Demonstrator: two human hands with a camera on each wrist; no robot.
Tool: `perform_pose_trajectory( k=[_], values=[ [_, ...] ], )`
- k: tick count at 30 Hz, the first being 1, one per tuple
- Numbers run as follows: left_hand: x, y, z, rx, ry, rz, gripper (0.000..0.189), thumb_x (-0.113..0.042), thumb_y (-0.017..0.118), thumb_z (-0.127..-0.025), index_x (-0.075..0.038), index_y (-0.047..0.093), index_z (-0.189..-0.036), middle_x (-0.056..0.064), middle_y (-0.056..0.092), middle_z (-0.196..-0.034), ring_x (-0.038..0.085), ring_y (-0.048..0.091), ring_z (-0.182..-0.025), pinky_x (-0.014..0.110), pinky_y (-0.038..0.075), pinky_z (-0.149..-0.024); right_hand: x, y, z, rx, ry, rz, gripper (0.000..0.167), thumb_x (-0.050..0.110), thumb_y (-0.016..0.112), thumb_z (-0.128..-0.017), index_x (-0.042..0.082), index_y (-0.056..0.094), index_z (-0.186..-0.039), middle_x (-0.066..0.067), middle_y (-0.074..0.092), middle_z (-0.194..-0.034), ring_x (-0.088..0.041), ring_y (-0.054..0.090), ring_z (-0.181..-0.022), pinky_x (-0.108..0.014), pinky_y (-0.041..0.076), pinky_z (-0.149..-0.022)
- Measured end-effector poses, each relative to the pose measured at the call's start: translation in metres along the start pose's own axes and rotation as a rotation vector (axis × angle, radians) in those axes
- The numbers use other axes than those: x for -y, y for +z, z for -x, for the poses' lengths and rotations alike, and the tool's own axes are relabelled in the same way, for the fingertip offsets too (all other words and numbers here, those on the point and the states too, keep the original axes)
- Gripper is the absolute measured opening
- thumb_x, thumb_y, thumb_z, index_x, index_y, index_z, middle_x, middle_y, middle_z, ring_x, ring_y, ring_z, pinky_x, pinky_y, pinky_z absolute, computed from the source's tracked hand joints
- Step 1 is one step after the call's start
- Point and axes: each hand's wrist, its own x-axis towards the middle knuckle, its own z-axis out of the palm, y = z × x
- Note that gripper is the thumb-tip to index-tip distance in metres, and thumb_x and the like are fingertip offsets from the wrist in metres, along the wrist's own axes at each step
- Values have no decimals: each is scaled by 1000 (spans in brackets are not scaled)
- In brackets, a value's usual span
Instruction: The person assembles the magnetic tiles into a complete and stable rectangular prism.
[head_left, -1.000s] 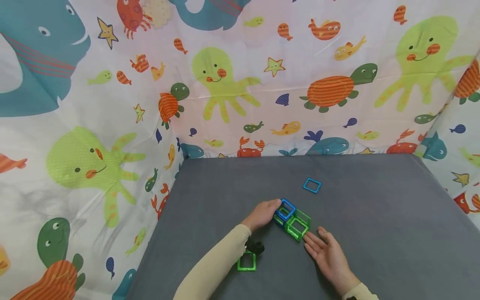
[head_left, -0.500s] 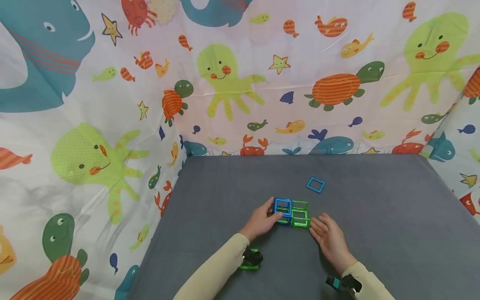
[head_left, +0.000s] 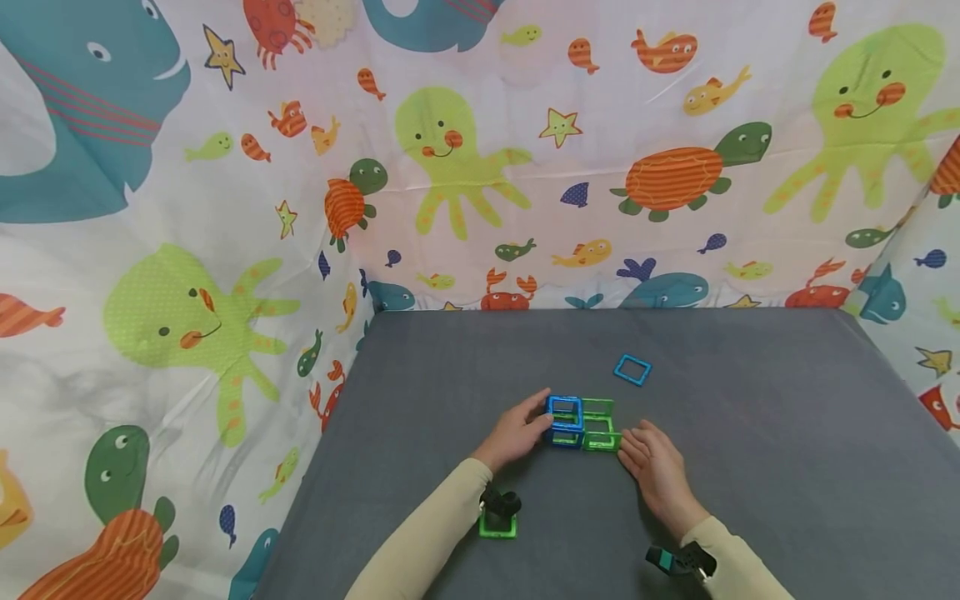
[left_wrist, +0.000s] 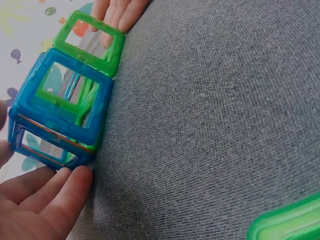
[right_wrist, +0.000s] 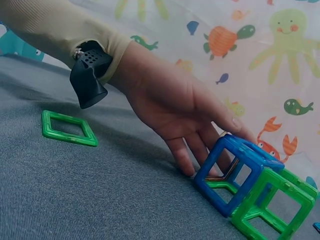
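In the head view, blue magnetic tiles (head_left: 567, 431) form an open-sided cube, joined on the right to green magnetic tiles (head_left: 600, 448). My left hand (head_left: 515, 435) wraps the cube's left end, its fingers on both sides; the right wrist view shows that palm facing the blue frames. At the opposite end my right hand (head_left: 660, 471) touches the green tiles with nearly straight fingers. In the left wrist view, some right fingertips (left_wrist: 106, 40) show through a green frame. Seen from the right wrist, the green section stands beside the blue cube on the cloth.
Beyond the built piece lies a flat blue square tile (head_left: 627, 379). A loose green square tile (head_left: 498, 535) lies close by my left forearm. The grey cloth surface (head_left: 750, 400) meets a hanging curtain (head_left: 480, 267) printed with sea animals at the back and sides.
The joined tiles have turned from a slant to lie straight across. My left thumb has drawn back from the blue top to its edge. My right palm has turned inward, fingers closer together.
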Motion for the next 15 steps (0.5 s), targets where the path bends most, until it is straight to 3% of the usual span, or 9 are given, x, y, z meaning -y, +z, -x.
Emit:
perform_pose_trajectory(
  k=[8, 15],
  values=[
    [-2, -1, -2, -5, -11, 40, 54, -32, 56, -105, -22, 44, -156, 11, 55, -151, 27, 60, -131, 43, 59, -96, 1, 2, 0, -23, -11, 30, 74, 22, 39, -109, 7, -9, -164, -22, 10, -170, -33, 18, -158, -12, 48, -95],
    [-6, 0, -3, -47, -38, 75, 51, -28, 59, -103, -21, 49, -153, 12, 59, -146, 24, 63, -124, 40, 60, -92, 3, 7, 0, -73, -3, 76, 72, 22, 41, -109, 6, -1, -164, -21, 16, -169, -32, 24, -156, -10, 50, -92]
  ],
)
